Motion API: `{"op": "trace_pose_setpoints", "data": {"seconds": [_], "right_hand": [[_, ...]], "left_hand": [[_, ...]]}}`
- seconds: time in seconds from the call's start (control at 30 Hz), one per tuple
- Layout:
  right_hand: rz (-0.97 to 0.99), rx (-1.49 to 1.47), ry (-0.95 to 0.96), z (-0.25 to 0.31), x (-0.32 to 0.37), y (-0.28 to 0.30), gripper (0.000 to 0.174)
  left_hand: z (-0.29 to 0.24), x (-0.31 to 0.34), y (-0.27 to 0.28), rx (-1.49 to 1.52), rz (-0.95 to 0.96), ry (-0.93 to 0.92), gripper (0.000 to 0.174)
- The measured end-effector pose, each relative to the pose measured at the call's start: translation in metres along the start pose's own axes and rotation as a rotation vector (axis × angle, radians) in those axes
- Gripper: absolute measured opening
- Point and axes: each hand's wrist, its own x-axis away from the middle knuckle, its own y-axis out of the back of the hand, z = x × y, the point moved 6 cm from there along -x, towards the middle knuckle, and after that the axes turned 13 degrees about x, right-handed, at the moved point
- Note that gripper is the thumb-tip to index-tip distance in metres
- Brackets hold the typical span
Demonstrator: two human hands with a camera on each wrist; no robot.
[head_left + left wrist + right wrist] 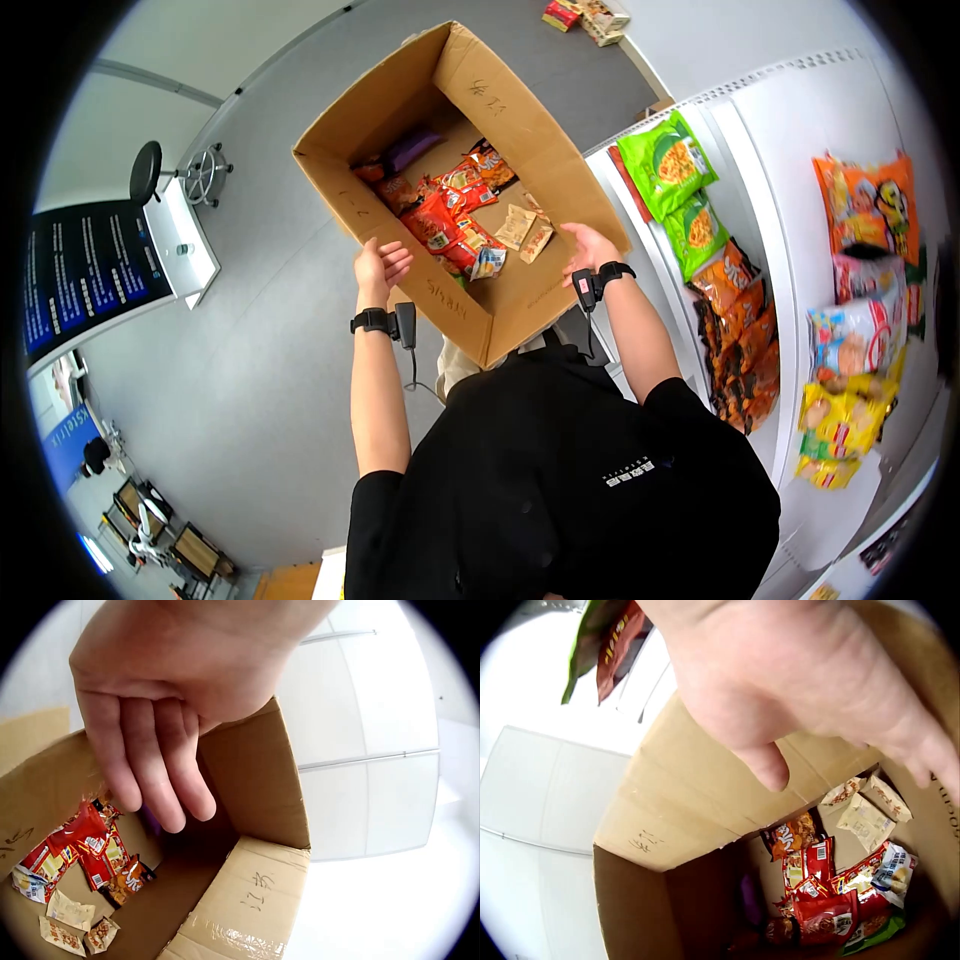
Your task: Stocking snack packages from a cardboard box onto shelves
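Note:
A tall open cardboard box [520,115] with handwriting on its flaps stands right in front of the person. Red snack packets [432,222], a purple packet [411,150] and small beige packets [515,227] lie on its bottom. At the box's left rim is the left hand [383,266], its loosely bent fingers [154,761] over the opening in the left wrist view and its thumb hidden. The right hand [590,250] is at the opposite rim, thumb apart from the extended fingers in the right wrist view. Neither hand holds a packet.
Shelves on the right carry green noodle bags [670,165], orange snack bags [735,300] and yellow bags [845,420]. Grey floor [260,330] spreads to the left, with a black-topped stool [147,172] and a dark screen [90,270]. Several packs [590,18] lie on the floor beyond the box.

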Motion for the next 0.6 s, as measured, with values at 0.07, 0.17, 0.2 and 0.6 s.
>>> {"op": "trace_pose_setpoints", "data": {"seconds": [0.07, 0.17, 0.2, 0.6], "right_hand": [[0.059, 0.119, 0.034, 0.025, -0.004, -0.018, 0.092], [0.243, 0.200, -0.017, 0.064, -0.029, -0.053, 0.095], [0.242, 0.203, -0.081, 0.076, -0.044, -0.064, 0.095], [0.222, 0.650, 0.109, 0.116, -0.225, -0.178, 0.079]], "left_hand": [[0.002, -0.001, 0.003, -0.012, -0.045, 0.007, 0.052], [-0.001, 0.002, 0.002, -0.020, -0.134, 0.015, 0.052], [-0.002, 0.001, -0.001, -0.038, -0.153, 0.022, 0.051], [-0.013, 0.008, -0.007, -0.095, -0.336, 0.016, 0.053]]}}
